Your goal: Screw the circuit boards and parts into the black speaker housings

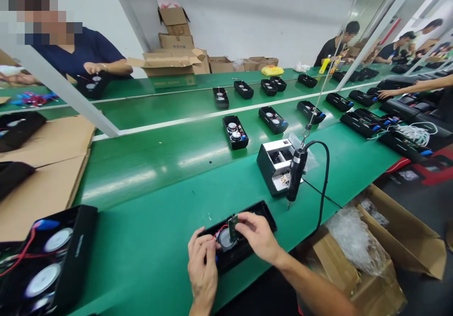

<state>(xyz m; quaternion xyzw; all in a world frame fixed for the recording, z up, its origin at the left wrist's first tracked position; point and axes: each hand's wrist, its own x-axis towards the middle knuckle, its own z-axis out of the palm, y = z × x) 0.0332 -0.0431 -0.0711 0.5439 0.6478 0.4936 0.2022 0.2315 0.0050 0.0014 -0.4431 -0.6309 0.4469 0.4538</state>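
Note:
A black speaker housing [264, 212] lies slantwise on the green bench in front of me, its inside facing up. A round speaker driver [226, 240] with red wires shows in it. My right hand [260, 236] pinches a small green circuit board [232, 228] between thumb and fingers, just above the driver. At the housing's left end is my left hand [204, 258], fingers curled over the edge and the fingertips by the red wires. Whether those fingertips grip a wire is hidden.
A hanging electric screwdriver [296, 174] and a screw feeder [278, 160] stand beyond my right hand. More open housings [236, 133] sit along the green line. A larger housing [83, 245] is at left. Co-workers sit opposite, one [95, 47] near left. Open cartons [339, 259] are lower right.

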